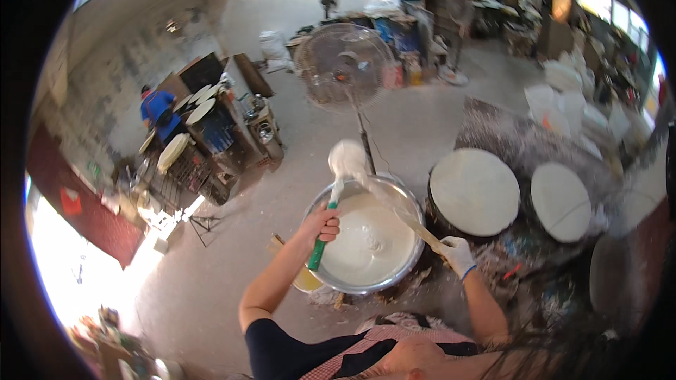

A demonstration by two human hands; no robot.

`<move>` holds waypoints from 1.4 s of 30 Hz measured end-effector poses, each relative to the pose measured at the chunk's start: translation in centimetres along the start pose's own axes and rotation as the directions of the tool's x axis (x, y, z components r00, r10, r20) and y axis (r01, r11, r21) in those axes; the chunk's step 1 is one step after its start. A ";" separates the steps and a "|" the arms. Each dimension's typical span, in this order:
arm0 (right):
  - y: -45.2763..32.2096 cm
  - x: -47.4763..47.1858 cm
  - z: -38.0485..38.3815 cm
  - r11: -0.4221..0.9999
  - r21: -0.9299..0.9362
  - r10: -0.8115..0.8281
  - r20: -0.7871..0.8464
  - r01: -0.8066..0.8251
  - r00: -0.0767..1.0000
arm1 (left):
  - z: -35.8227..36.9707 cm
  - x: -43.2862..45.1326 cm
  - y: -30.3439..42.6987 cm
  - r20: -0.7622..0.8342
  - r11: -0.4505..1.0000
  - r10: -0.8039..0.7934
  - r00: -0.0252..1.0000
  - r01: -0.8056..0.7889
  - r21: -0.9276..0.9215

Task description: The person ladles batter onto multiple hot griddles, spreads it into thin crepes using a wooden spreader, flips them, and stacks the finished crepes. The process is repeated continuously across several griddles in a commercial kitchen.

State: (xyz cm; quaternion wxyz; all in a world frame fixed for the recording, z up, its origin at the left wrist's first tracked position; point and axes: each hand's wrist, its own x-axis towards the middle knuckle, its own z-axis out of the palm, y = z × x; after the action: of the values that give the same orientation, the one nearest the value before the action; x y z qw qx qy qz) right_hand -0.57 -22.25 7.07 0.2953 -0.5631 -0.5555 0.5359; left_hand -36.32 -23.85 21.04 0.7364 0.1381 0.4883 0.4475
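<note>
A wide metal basin (364, 289) in front of me holds a creamy white batter-like mixture (369, 237). My left hand (323, 222), bare, grips the green handle (318, 254) of a tool whose far end is coated white. My right hand (457, 256), in a white glove with a blue cuff edge, grips a wooden stick (420, 229) that slants up and left over the basin, its upper part also coated. Both tools meet at a blurred white lump (347, 156) above the far rim. Whether that lump is a tool head or mixture, I cannot tell.
A standing fan (346, 71) rises just beyond the basin. To the right lie two round white-topped discs (475, 192). A container of yellowish stuff (307, 281) sits by the basin's left side. Further left, a person in blue (160, 112) works beside dark drums (217, 132).
</note>
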 end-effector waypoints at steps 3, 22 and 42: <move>1.9 -4.2 -3.6 1.000 0.029 -0.007 -0.086 0.010 0.996 | 1.5 1.2 -1.8 0.236 0.959 -0.191 0.953 0.232 -0.160; 32.3 -47.3 -22.4 0.676 0.076 0.415 -0.861 -0.733 0.295 | 44.2 15.2 -44.8 0.590 0.218 -0.804 0.072 0.959 0.180; 30.3 -39.1 -46.0 0.744 0.416 0.547 -0.828 0.523 -0.118 | 72.4 25.8 -67.2 0.915 -0.350 -0.089 0.394 -0.872 0.341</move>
State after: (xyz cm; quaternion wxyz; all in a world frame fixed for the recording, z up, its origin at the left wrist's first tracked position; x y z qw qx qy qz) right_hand 59.17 -53.31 1.27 0.7762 -0.6159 0.1081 0.0807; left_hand 63.07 -24.18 -2.23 0.2132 0.9420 0.2232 0.1316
